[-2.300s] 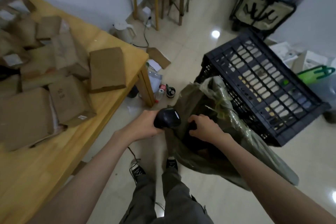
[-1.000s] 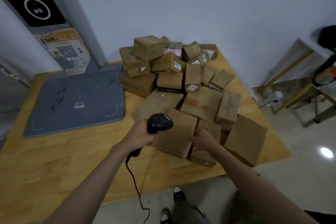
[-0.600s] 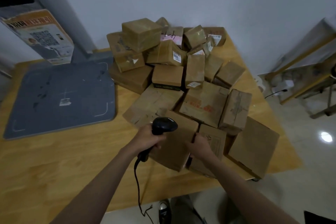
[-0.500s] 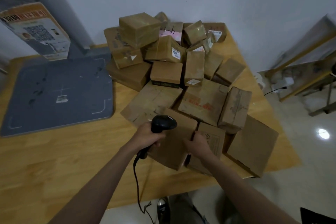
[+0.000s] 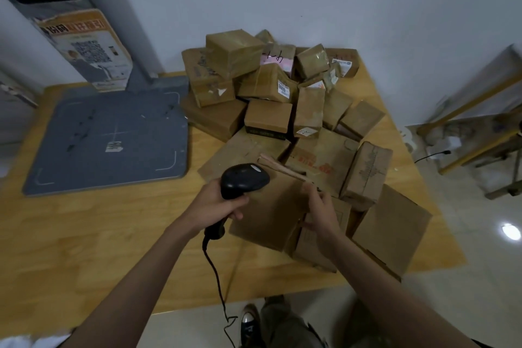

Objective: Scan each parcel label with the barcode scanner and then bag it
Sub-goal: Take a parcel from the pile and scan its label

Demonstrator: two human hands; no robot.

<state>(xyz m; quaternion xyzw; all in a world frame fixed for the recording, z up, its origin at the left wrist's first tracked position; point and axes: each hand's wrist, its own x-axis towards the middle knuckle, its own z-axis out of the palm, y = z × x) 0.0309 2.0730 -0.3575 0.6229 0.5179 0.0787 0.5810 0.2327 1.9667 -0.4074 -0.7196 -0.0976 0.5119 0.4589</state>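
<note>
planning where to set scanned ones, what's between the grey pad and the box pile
In the head view, only a narrow strip of bare wooden table lies between the grey pad and the box pile; at the far corner they nearly meet.

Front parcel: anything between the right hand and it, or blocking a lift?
Nothing between them: the right hand already grips the front parcel at its right edge. The left hand holds the scanner over its left corner. Neighbouring boxes crowd it; nothing lies on top.
</note>
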